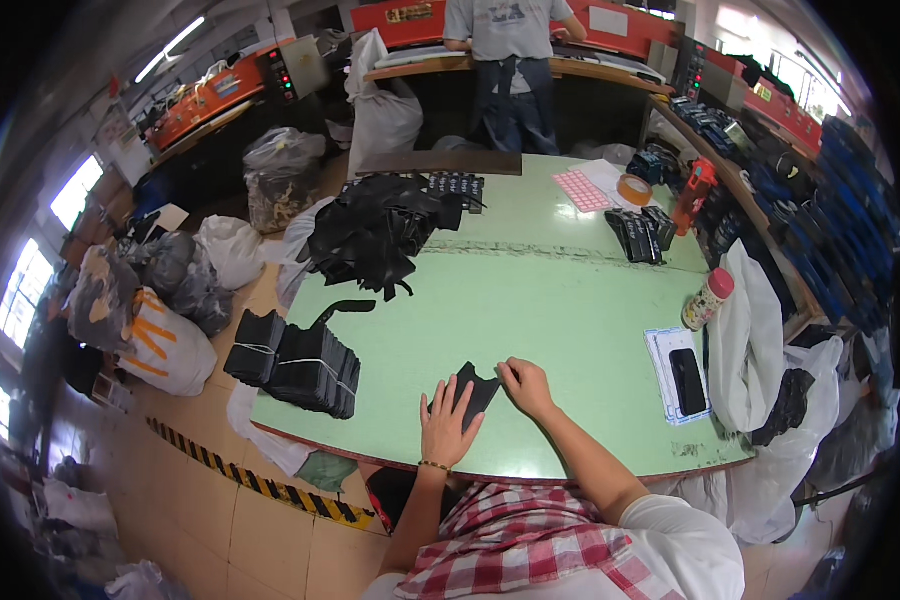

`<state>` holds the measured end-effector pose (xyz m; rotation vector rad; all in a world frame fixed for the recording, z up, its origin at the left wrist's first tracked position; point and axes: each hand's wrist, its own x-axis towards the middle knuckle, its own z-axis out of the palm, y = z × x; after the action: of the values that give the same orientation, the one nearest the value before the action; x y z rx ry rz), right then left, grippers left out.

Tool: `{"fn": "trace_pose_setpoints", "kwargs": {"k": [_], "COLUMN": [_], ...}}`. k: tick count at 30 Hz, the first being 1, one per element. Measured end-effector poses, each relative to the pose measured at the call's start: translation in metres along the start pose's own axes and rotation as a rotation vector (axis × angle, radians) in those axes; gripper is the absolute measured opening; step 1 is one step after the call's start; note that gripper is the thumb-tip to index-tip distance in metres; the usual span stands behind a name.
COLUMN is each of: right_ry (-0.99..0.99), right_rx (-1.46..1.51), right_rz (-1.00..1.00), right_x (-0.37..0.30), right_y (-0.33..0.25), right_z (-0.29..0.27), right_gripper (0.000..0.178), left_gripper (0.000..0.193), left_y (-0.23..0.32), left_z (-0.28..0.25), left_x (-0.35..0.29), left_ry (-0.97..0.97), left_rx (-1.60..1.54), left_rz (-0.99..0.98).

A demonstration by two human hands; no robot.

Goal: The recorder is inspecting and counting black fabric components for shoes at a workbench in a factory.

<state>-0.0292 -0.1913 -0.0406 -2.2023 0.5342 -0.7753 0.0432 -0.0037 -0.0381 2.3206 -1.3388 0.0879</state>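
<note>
A small black cut piece of material (477, 388) lies flat on the green table (560, 300) near its front edge. My left hand (447, 423) rests on the piece's lower left part, fingers spread flat. My right hand (526, 386) touches the piece's right edge with its fingertips. To the left, tied bundles of black pieces (300, 362) sit at the table's edge. A loose heap of black pieces (375, 232) lies further back.
A phone (687, 381) on a blue-edged sheet and a red-capped bottle (707, 298) stand at the right. Tape roll (634, 188), pink sheet (581, 190) and black stacks (638, 235) lie at the back. Filled bags (160, 330) crowd the floor left. A person (511, 60) stands at a far counter.
</note>
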Motion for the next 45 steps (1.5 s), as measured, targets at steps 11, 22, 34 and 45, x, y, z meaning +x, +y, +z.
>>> {"fn": "trace_pose_setpoints", "kwargs": {"k": [11,22,34,45], "right_ry": [-0.012,0.015,0.003,-0.007], "right_rx": [-0.014,-0.003,0.035,0.038], "right_rz": [-0.017,0.031,0.033,0.003], "right_x": [0.0,0.004,0.004,0.002], "right_y": [0.001,0.005,0.003,0.002], "right_z": [0.002,-0.003,0.0,0.004], "right_gripper": [0.032,0.031,0.03,0.031], "left_gripper": [0.067,0.065,0.065,0.072], "left_y": [-0.002,0.034,0.005,0.013], "left_z": [0.001,-0.05,0.02,0.022], "left_x": [-0.001,0.062,0.053,0.041], "left_ry": [-0.027,0.146,-0.056,-0.024], "left_rx": [-0.006,0.11,0.114,0.128], "left_rz": [0.018,0.104,0.042,-0.057]}}
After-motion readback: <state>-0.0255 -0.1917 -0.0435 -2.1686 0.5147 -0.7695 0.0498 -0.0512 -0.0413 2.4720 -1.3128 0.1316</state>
